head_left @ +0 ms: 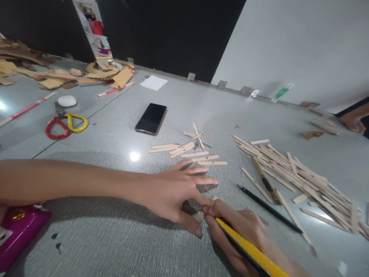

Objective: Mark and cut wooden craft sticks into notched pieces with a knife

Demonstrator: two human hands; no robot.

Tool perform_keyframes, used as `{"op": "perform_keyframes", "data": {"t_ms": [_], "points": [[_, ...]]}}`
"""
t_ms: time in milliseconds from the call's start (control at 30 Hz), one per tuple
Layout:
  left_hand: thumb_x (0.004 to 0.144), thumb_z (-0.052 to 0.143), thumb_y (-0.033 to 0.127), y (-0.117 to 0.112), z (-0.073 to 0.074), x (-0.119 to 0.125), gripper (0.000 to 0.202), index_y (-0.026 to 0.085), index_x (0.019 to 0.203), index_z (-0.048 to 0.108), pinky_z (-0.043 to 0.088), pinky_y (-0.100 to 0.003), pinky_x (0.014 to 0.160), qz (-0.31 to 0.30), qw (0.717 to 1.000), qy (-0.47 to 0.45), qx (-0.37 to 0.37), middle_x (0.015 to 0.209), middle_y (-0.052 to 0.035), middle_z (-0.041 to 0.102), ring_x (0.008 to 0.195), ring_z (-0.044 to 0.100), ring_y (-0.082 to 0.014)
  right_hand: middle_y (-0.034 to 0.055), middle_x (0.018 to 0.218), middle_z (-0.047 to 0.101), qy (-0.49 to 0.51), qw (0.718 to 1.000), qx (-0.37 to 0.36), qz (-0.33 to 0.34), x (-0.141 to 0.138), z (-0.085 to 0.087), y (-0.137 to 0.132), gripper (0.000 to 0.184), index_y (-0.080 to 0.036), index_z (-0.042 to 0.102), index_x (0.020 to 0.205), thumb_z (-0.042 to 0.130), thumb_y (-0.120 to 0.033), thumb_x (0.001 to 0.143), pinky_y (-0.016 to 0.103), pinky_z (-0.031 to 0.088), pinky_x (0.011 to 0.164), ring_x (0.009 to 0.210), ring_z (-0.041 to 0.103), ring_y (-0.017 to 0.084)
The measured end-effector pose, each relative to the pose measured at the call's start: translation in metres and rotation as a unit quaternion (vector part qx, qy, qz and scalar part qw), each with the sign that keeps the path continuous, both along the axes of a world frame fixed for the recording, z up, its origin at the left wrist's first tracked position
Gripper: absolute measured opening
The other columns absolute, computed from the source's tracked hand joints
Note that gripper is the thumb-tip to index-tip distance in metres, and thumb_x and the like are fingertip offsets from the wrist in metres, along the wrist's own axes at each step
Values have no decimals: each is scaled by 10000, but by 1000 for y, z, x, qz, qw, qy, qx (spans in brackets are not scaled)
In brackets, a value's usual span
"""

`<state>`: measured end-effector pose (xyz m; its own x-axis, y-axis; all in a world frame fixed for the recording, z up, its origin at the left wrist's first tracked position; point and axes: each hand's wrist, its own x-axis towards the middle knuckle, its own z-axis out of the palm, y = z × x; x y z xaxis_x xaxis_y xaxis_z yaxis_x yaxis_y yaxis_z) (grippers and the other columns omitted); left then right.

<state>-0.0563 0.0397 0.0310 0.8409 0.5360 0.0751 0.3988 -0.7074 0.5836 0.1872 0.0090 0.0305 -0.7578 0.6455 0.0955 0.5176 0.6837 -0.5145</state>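
My left hand [173, 192] lies spread on the grey table, its index finger and thumb at a small wooden craft stick [200, 217], mostly covered by my fingers. Close against that index fingertip, my right hand [239, 234] is closed around a yellow-and-black utility knife [250, 252]; its tip is hidden by my fingers. Just beyond my left fingers lie several notched craft sticks [194, 154] in a loose row. Behind them, a few sticks form a crossed star [198, 135].
To the right lies a heap of craft sticks [300, 175], with a black pen-like tool [271, 209] beside it. A phone [151, 118], scissors [67, 125], a white mouse [67, 100] and cardboard scraps [57, 77] lie farther back. A purple device [25, 234] sits at left. Another person's hand [354, 117] shows far right.
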Motion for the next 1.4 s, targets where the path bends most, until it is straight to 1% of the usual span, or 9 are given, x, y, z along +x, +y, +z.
{"op": "perform_keyframes", "data": {"t_ms": [67, 200, 600, 733, 900, 1033, 1167, 1300, 1400], "points": [[913, 728, 622, 0, 1, 0, 443, 323, 1239, 753, 87, -705, 1252, 2, 1000, 3, -9, 1711, -97, 342, 1612, 171, -420, -86, 606, 504, 4, 1000, -16, 6, -1, 3, 2, 187, -272, 464, 895, 428, -229, 1072, 258, 349, 447, 423, 426, 103], [891, 760, 609, -1, 1, 1, 466, 335, 1268, 746, 25, -726, 1251, 8, 999, 11, -36, 1736, -81, 282, 1619, 131, -416, -68, 617, 521, -1, 1000, -18, -17, -1, 7, 6, 241, -272, 452, 834, 449, -260, 1075, 254, 391, 494, 486, 478, 116], [892, 741, 642, -2, 2, 5, 503, 327, 1283, 744, 7, -773, 1226, 18, 999, 35, -21, 1729, -107, 295, 1606, 163, -441, -40, 645, 598, 18, 995, -95, -23, 4, 9, 10, 215, -246, 549, 832, 548, -311, 1038, 223, 394, 468, 527, 528, 111], [884, 733, 668, -2, 2, 4, 526, 331, 1287, 737, 8, -763, 1230, 17, 999, 34, -27, 1731, -103, 291, 1617, 128, -424, -20, 705, 639, 26, 996, -85, -21, 6, 5, 8, 185, -242, 574, 889, 511, -289, 1056, 233, 430, 515, 570, 554, 117], [879, 743, 654, -1, 2, 1, 459, 315, 1186, 772, 11, -761, 1228, 3, 1000, 13, -26, 1730, -92, 297, 1618, 120, -431, -42, 664, 574, 21, 996, -88, 20, 8, -5, 9, 193, -248, 526, 871, 476, -265, 1057, 232, 387, 473, 492, 462, 98], [869, 750, 662, -1, 2, 1, 468, 322, 1190, 772, 7, -748, 1235, 2, 1000, 15, -25, 1726, -81, 309, 1619, 122, -425, -44, 642, 550, 38, 996, -85, 9, 6, -5, 9, 213, -250, 559, 889, 452, -310, 1063, 244, 392, 477, 493, 460, 111], [852, 758, 685, -1, -5, 4, 561, 362, 1309, 726, 19, -763, 1222, 25, 1000, 4, -8, 1708, -91, 348, 1610, 179, -421, -45, 619, 573, 54, 991, -116, -36, 4, -1, 5, 280, -246, 555, 808, 486, -327, 1067, 243, 396, 501, 503, 502, 107], [819, 778, 709, -5, -21, 7, 694, 357, 1405, 664, 54, -744, 1229, 44, 998, -28, 21, 1667, -105, 424, 1580, 265, -434, -63, 555, 587, 146, 952, -220, -159, 9, 1, -2, 292, -257, 574, 873, 500, -440, 1089, 212, 388, 436, 444, 514, 103], [745, 824, 733, -8, -29, 7, 707, 308, 1301, 724, 105, -668, 1258, 76, 993, -82, 46, 1581, -100, 545, 1530, 374, -421, -66, 562, 585, 182, 944, -186, -203, 16, -1, -5, 185, -268, 611, 962, 577, -421, 1060, 197, 388, 408, 448, 516, 108]]}}
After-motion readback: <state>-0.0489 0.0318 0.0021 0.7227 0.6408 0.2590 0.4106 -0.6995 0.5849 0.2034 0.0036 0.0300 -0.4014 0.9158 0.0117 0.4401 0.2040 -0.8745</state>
